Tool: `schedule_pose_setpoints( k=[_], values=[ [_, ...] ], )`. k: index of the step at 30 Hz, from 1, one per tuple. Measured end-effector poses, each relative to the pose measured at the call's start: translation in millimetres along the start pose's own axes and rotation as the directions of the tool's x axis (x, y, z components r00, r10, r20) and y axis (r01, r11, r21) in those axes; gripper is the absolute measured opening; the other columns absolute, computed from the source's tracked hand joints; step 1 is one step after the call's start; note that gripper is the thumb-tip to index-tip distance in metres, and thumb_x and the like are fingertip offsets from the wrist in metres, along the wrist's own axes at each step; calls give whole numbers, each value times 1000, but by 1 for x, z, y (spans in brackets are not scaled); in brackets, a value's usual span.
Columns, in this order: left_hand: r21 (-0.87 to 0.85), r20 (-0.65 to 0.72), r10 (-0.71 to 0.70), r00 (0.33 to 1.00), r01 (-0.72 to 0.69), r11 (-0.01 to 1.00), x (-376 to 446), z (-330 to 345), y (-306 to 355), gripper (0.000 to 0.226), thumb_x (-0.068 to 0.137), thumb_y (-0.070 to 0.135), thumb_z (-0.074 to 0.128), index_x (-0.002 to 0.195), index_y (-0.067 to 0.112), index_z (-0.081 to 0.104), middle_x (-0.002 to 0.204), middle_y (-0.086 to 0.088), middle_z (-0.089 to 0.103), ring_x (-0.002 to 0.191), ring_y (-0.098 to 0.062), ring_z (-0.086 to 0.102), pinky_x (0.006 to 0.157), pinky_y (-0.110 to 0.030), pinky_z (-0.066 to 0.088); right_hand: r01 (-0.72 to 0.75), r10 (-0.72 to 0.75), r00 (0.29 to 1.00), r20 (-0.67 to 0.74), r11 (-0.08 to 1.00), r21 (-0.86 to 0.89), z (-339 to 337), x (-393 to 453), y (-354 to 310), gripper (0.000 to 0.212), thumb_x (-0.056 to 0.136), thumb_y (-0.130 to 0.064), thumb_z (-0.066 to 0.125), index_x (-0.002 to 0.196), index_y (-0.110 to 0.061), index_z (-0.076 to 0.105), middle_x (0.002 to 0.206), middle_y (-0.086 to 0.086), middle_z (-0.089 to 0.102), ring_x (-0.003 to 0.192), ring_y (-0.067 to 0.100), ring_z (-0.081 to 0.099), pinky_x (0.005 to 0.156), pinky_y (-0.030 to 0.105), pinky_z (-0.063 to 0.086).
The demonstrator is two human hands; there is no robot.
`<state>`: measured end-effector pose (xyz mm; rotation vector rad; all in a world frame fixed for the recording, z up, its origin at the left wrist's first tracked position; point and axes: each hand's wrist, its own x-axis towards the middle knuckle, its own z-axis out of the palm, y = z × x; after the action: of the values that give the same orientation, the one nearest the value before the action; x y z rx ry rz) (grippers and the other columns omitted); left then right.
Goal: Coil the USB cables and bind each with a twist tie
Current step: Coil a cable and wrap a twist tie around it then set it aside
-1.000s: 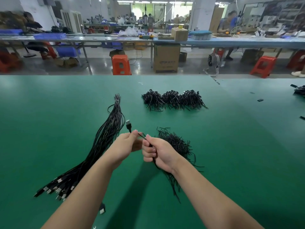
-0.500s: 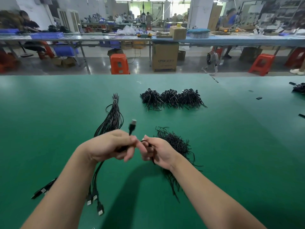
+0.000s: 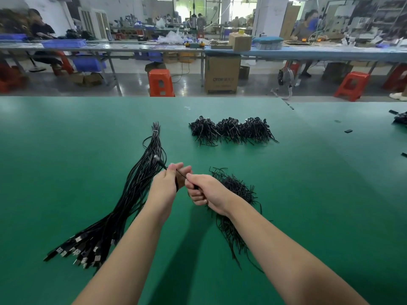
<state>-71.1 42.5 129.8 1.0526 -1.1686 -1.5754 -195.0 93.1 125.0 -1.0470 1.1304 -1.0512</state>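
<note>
My left hand (image 3: 164,186) and right hand (image 3: 203,189) each pinch one thin black USB cable (image 3: 181,173) above the green table (image 3: 308,194) – light, limp, springy, I judge – best gripped near its plug.

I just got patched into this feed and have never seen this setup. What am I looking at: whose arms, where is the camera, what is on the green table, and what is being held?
There is no machine here: these are a person's two bare arms, filmed by one wide-angle camera worn on the head, looking forward and down.

On the green table top lie a long bundle of uncoiled black USB cables at left, a loose pile of black twist ties under the right forearm, and a row of finished, coiled black cable bunches farther off.

The left hand grips one black cable, its plug poking out past the fingers. The right hand pinches the same cable's thin strand, drawn taut between both hands.
</note>
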Motion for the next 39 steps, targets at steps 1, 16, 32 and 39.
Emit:
schedule_pose_setpoints(
  k=[1, 16, 32, 39],
  values=[
    [-147, -6, 11, 1000, -12, 989, 2, 3, 3, 36, 110, 24, 29, 109, 5, 60, 98, -9, 76, 95, -21, 73, 85, -30, 53, 2, -2, 1000, 4, 1000, -5, 2, 1, 1, 39, 106, -34, 38, 70, -21, 40, 56, -7, 29, 48, 9, 20, 44, 22, 14],
    [231, 705, -134, 696, -47, 972, -3, -39, 65, 39, 98, 29, 49, 102, -2, 72, 51, 1, 41, 46, -12, 24, 45, -22, 21, -8, 5, 1000, 17, 985, 171, -9, 2, -7, 35, 105, -33, 44, 74, -19, 50, 52, -7, 28, 45, 9, 19, 41, 20, 17],
    [-5, 138, 6, 990, -5, 1000, 6, -11, 15, 35, 109, 23, 33, 109, 3, 62, 105, -14, 73, 95, -21, 72, 89, -31, 55, 42, -84, 992, -93, 923, -383, 1, -9, -15, 31, 107, -26, 36, 82, -19, 54, 60, -8, 42, 52, 9, 32, 46, 22, 26],
    [-357, 160, -89, 983, 142, 923, 8, -2, 15, 33, 108, 26, 33, 101, 4, 56, 55, 7, 45, 48, -10, 43, 48, -23, 42, -22, -117, 976, -186, 791, -612, 18, -5, 11, 28, 105, -18, 37, 86, -13, 57, 72, 1, 68, 64, 15, 60, 74, 36, 55]
  ],
)
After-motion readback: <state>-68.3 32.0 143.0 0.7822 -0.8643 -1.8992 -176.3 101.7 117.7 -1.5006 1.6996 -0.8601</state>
